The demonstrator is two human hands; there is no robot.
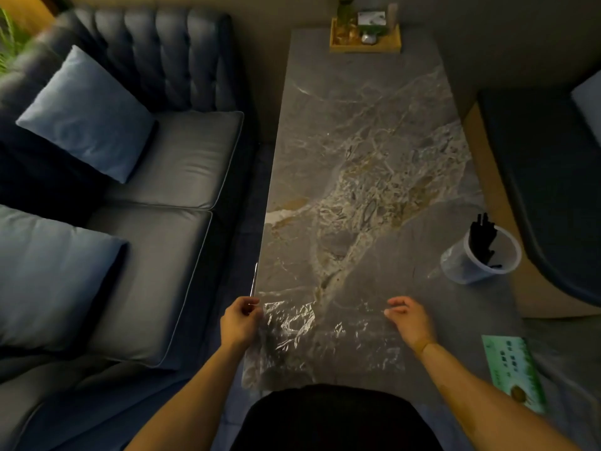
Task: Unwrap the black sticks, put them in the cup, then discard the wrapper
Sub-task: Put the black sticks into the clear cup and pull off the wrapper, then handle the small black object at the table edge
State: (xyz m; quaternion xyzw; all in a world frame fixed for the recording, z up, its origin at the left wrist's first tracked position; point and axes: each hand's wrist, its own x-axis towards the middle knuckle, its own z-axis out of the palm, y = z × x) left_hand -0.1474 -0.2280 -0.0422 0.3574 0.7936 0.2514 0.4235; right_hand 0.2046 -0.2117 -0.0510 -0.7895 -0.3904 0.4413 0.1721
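A clear, crinkled plastic wrapper (325,340) is spread flat over the near end of the marble table (357,141). My left hand (240,322) pinches its far left corner at the table's left edge. My right hand (410,319) pinches its far right corner. Several black sticks (483,237) stand in a clear plastic cup (481,255) near the table's right edge, well beyond my right hand. No sticks show inside the wrapper.
A green printed packet (514,369) lies at the near right of the table. A wooden tray (366,40) with small items stands at the far end. A dark sofa (146,177) with blue cushions runs along the left, and another seat (553,190) is on the right.
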